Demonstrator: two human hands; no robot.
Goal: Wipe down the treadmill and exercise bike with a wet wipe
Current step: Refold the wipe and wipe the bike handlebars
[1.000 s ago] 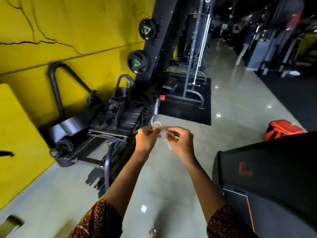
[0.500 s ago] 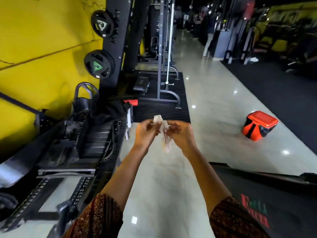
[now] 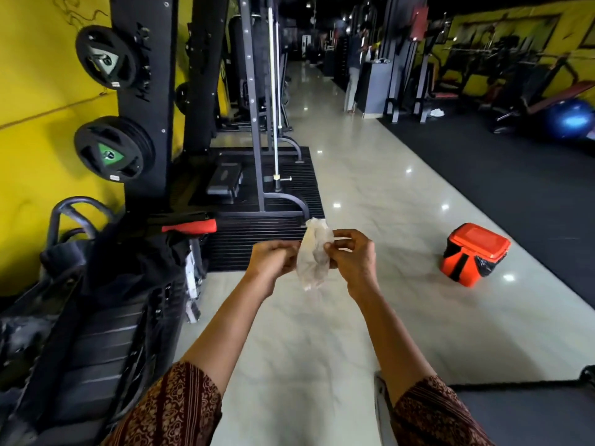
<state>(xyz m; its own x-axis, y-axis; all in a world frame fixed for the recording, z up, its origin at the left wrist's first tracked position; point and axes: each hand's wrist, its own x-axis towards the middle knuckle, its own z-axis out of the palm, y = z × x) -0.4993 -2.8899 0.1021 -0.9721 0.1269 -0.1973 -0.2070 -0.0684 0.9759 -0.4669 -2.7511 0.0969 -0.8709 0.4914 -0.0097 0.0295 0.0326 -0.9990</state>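
Both arms reach forward over a glossy pale floor (image 3: 354,333), elbows bent, patterned maroon sleeves (image 3: 174,410) at the forearms. The left hand (image 3: 273,262) and right hand (image 3: 352,255) meet at chest height, each pinching a side of a crumpled white wet wipe (image 3: 314,255) with thumb and curled fingers. The wipe hangs between them in the air, touching no machine. To the right, well apart from the hands, an orange container (image 3: 473,252) sits on the floor with its lid down; its contents are hidden, and black plastic shows at its side. A black stepped machine (image 3: 96,333) stands at the left, below wall-hung weight plates (image 3: 114,149).
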